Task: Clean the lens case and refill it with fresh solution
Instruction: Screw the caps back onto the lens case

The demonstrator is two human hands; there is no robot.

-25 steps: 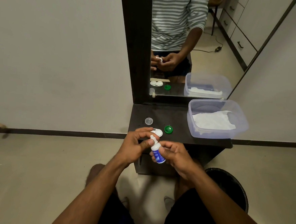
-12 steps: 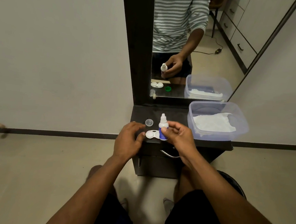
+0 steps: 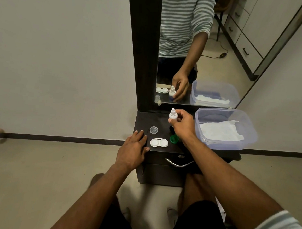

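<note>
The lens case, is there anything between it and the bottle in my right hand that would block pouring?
Nothing visible stands in the way. The lens case lies open on the dark tabletop, wells uncovered. The right hand holds the bottle upright behind it; the green cap sits beside the case, not on it.

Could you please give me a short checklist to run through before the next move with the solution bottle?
1. Solution bottle upright, held by right hand: ok.
2. Bottle nozzle capped: cannot tell.
3. Lens case open, both wells facing up on the dark table: ok.
4. Wells filled with fresh solution: cannot tell.
5. Green cap and clear cap off, beside the case: ok.
6. Left hand flat at the table edge, clear of the case: ok.
</note>
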